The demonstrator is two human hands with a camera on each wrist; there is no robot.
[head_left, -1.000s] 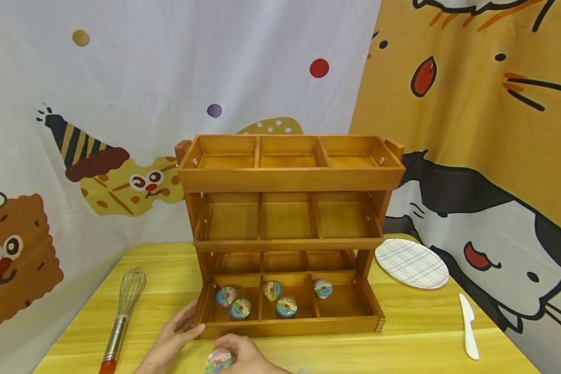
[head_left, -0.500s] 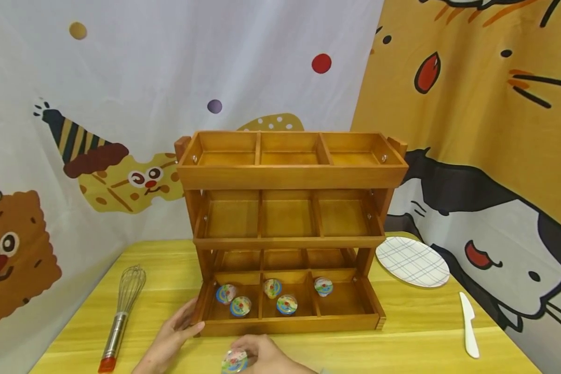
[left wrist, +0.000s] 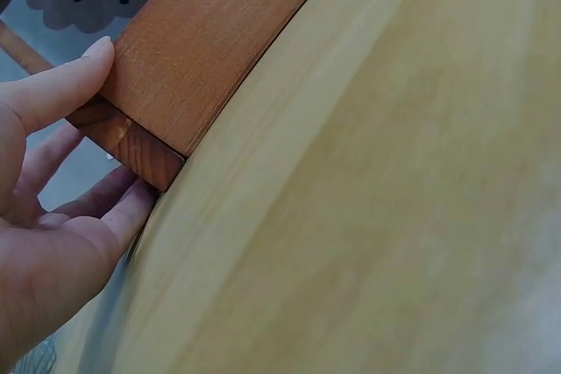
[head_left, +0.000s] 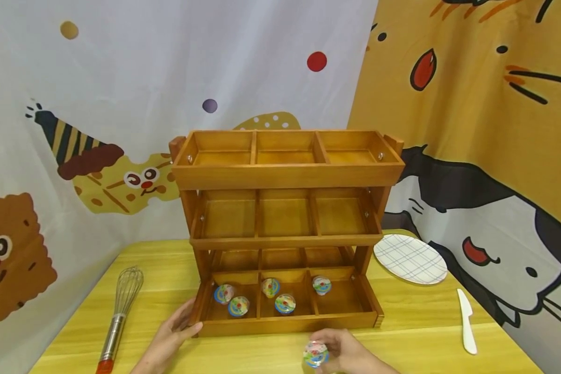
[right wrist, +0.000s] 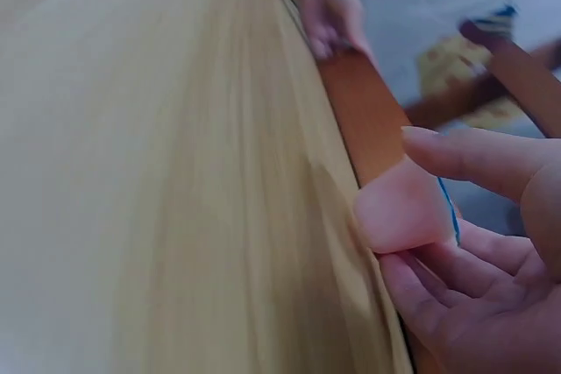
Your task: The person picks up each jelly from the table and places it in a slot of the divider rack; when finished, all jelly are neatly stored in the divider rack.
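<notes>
A wooden three-tier rack (head_left: 287, 177) stands on the table, each tier split into three compartments. My left hand (head_left: 168, 340) holds its lower left corner; in the left wrist view the thumb lies on the front board (left wrist: 219, 50) with the fingers around the end. In front of the rack's right part, my right hand (head_left: 350, 356) pinches a small jelly cup (head_left: 315, 354) with a colourful lid. The right wrist view shows its pinkish body (right wrist: 403, 212) between thumb and fingers. On the bottom tier sit two cups (head_left: 238, 306) at left, two (head_left: 285, 304) in the middle, one (head_left: 321, 285) at right.
A whisk (head_left: 121, 317) with a red end lies left of the rack. To the right are a checked oval plate (head_left: 410, 258) and a white plastic knife (head_left: 466, 322). A printed cloth (head_left: 262, 62) hangs behind the table (head_left: 425, 322).
My right hand has carried the jelly cup rightward along the rack's front, from near its left end to its right part. The left hand stays on the corner. The head view shifted slightly.
</notes>
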